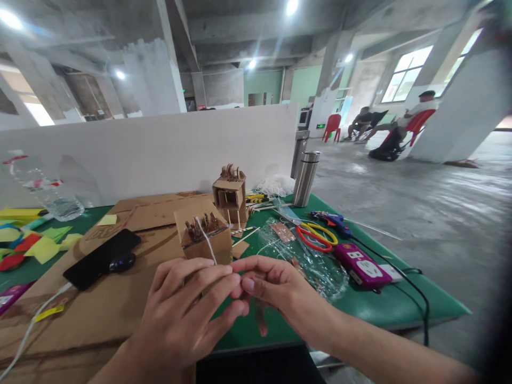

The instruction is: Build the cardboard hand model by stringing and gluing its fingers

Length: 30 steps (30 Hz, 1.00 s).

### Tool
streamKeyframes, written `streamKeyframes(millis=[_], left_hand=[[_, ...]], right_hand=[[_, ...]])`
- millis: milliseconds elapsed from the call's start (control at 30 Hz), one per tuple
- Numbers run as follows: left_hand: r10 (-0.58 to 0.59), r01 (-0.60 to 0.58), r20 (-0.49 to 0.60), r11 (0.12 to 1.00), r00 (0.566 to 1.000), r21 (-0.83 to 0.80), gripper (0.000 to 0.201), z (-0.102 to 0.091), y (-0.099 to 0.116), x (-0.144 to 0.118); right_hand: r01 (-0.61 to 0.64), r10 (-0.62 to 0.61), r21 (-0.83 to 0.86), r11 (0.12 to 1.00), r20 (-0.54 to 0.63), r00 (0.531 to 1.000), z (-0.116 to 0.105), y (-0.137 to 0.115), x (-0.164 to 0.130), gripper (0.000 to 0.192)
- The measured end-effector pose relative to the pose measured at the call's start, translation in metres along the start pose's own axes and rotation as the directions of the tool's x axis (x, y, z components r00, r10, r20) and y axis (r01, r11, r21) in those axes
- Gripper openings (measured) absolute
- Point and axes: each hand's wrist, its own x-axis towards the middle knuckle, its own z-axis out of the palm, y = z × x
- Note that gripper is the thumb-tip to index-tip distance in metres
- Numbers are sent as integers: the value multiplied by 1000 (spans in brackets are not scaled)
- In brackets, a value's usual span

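Fingertips are meeting: I am pinching a white string between left hand and right hand, just before the cardboard box.

Bare hands, bare forearms, no sleeves

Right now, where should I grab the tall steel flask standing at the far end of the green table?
Grip the tall steel flask around its straight middle, coming from the right, the open floor side. It stands upright; wooden sticks crowd its left, and the white partition blocks behind.
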Motion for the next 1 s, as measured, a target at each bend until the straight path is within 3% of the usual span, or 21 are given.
streamKeyframes(millis=[433, 667, 1000], left_hand=[[-30, 31, 19, 998, 999, -50, 14, 5, 3, 2], [-110, 116, 45, 982, 993, -152, 18, 5, 0, -9], [-44, 51, 69, 993, 997, -105, 31, 4, -1, -9]], right_hand=[[11, -9, -104, 995, 24, 1000, -1, 7, -4, 36], [-37, 33, -124, 992, -37, 999, -5, 2, -5, 37], [-39, 23, -181, 983, -90, 996, -7, -6, -7, 28]])
